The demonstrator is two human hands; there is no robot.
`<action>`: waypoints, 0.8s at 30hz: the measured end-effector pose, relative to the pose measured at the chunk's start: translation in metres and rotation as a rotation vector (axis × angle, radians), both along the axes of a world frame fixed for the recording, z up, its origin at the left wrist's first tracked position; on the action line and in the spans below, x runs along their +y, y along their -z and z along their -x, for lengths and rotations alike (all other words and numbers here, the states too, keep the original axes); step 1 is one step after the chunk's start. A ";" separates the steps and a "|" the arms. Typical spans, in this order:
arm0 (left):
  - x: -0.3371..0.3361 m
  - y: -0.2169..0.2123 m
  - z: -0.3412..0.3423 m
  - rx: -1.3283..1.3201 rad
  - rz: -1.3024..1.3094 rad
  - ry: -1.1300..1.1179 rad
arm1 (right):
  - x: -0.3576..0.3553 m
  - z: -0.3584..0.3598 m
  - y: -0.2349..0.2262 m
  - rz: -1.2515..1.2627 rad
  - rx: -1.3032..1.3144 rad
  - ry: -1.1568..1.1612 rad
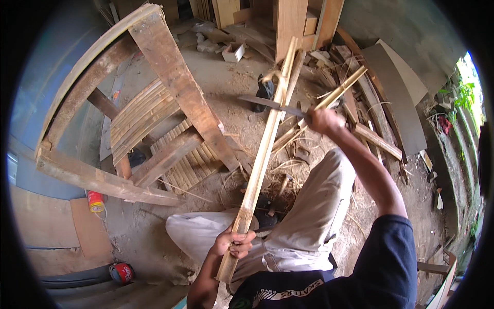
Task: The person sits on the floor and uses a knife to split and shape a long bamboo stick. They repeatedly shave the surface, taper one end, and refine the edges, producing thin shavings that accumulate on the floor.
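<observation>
My left hand (234, 244) is wrapped round the lower end of a long split bamboo strip (265, 149), which slants up and away from my lap. In my right hand (327, 121) is a large knife (265, 102), its handle hidden by my fingers. The blade lies across the upper part of the strip, its tip pointing left. A thin curled shaving (275, 76) stands out from the bamboo just beyond the blade. Under the right hand, another bamboo piece (342, 88) lies slanted.
A wooden frame (177, 77) with bamboo slats (141, 116) stands at the left. Loose shavings (293, 167) and a hammer (279, 188) lie before my legs. Scrap wood (360, 103) is piled at the right. Red cans (95, 201) sit at lower left; a small white box (233, 52) is farther off.
</observation>
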State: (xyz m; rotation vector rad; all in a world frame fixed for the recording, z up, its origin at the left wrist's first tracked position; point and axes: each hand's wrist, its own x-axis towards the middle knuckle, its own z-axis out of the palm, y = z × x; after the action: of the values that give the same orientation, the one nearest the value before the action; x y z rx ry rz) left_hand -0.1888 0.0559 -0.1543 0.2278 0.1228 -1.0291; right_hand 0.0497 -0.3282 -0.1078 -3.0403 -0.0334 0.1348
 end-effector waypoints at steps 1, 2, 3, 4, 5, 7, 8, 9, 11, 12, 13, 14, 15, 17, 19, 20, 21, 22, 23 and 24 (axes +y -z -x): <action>0.000 0.001 0.000 -0.017 -0.058 0.003 | 0.000 0.000 0.002 -0.098 0.139 -0.018; 0.001 0.001 0.003 -0.048 0.028 0.040 | -0.004 0.001 0.004 -0.128 0.084 -0.216; 0.002 0.000 0.002 -0.007 -0.037 0.055 | -0.005 0.001 0.004 0.071 -0.157 -0.465; 0.003 -0.001 0.005 -0.010 0.030 0.075 | -0.007 0.000 0.006 0.167 -0.111 -0.320; 0.005 -0.003 0.007 -0.038 0.078 0.105 | -0.008 -0.001 0.005 0.273 -0.025 -0.185; 0.006 -0.005 0.011 0.002 0.064 0.085 | -0.007 -0.002 0.008 0.122 -0.050 -0.035; 0.006 -0.005 0.010 0.023 -0.065 0.084 | -0.002 0.002 0.009 0.156 -0.022 -0.056; 0.005 -0.005 0.009 -0.004 -0.016 0.077 | -0.001 0.001 0.017 0.315 -0.020 -0.297; 0.003 -0.004 0.006 0.005 -0.024 0.066 | 0.000 0.009 0.020 0.129 -0.430 -0.514; 0.003 -0.003 0.005 0.007 0.040 0.095 | -0.008 0.000 0.024 0.142 -0.353 -0.411; 0.002 -0.003 0.003 -0.039 0.128 0.150 | -0.015 -0.006 0.029 0.079 -0.361 -0.251; 0.002 -0.003 0.005 0.035 0.014 0.115 | -0.019 -0.010 0.024 0.026 -0.196 0.156; 0.002 -0.002 0.004 -0.005 0.013 0.087 | -0.022 -0.010 0.021 0.097 -0.177 0.161; 0.003 0.000 0.008 0.038 -0.007 0.085 | -0.030 -0.011 0.025 -0.151 -0.054 0.045; 0.005 0.002 0.012 0.064 -0.069 0.050 | -0.037 -0.013 0.024 0.053 0.060 -0.223; 0.006 0.003 0.014 0.062 0.065 0.052 | -0.041 -0.015 0.024 0.196 0.031 -0.233; 0.007 0.004 0.016 0.097 0.071 0.053 | -0.043 -0.015 0.024 0.288 -0.024 -0.145; 0.007 0.006 0.016 0.109 0.071 0.069 | -0.045 -0.015 0.025 0.269 -0.050 -0.015; 0.007 0.009 0.016 0.087 0.166 0.050 | -0.046 -0.015 0.024 0.278 -0.143 0.083; 0.007 0.010 0.018 0.187 0.134 0.030 | -0.046 -0.015 0.025 0.126 0.003 0.154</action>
State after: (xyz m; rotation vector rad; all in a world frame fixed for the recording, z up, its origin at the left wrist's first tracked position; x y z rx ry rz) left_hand -0.2064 0.0629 -0.1646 0.0114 0.2195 -1.0835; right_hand 0.0646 -0.3739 -0.1333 -3.1525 0.2171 0.1341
